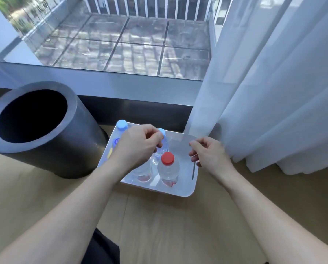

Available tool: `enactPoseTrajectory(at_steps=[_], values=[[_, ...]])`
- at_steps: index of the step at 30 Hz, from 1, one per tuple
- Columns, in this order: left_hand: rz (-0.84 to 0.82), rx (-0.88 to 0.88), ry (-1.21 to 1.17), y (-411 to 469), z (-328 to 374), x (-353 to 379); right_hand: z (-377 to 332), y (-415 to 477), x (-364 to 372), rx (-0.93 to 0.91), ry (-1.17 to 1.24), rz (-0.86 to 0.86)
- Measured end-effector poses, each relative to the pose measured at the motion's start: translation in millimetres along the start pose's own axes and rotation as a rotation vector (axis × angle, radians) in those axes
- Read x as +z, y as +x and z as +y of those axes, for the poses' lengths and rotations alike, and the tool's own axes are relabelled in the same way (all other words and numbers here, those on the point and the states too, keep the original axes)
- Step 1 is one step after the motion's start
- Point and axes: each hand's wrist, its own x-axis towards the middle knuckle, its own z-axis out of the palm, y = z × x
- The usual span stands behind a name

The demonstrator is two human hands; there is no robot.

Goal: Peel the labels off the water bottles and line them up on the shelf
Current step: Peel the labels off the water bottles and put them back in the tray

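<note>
A white tray point(186, 189) sits on the wood floor point(159, 229), just under the window ledge point(102, 82). Four water bottles stand in it, all straight up, with their caps pointing at the camera.

The corner bottle point(122, 125) has a blue cap and is at the far left. A bit of blue and yellow label shows on its side, but the arm hides most of it. The middle bottle point(163, 141) also has a blue cap. The left hand point(138, 145) is over it, with its fingers curled tight on the neck and half the cap covered. The red-cap bottle point(168, 164) stands nearest and looks bare and clear. The fourth bottle point(143, 171) is under the left wrist, so its cap is hidden.

The right hand point(209, 155) hangs over the tray's right side, near the white curtain point(273, 92). Its fingers are curled and its thumb meets its first finger. I cannot tell if it pinches anything.

A big dark bin point(68, 149) stands to the left of the tray.
</note>
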Motion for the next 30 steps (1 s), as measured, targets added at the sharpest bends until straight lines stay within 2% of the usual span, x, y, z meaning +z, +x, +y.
enactPoseTrajectory(at_steps=[3, 6, 8, 13, 18, 23, 26, 30], values=[[-0.033, 0.009, 0.128, -6, 3, -2, 7, -6, 2, 0.004, -0.168, -0.064], [-0.09, -0.001, 0.518, -17, -4, -9, 17, -14, 3, 0.018, -0.442, -0.219], [-0.116, 0.015, 0.642, -20, -8, -11, 23, -16, 12, -0.001, -0.501, -0.305], [-0.078, 0.072, 0.646, -26, -1, -8, 31, -12, 42, -0.149, -0.408, -0.31], [-0.068, 0.083, 0.673, -36, -5, -13, 40, -8, 53, -0.158, -0.367, -0.251], [-0.086, 0.064, 0.684, -36, -9, -15, 46, -4, 41, -0.095, -0.168, -0.034], [-0.093, 0.041, 0.556, -31, -8, -15, 28, -7, 21, -0.134, -0.037, 0.004], [-0.274, 0.062, 0.325, -26, -6, -7, -18, -14, -14, -0.16, 0.195, 0.084]])
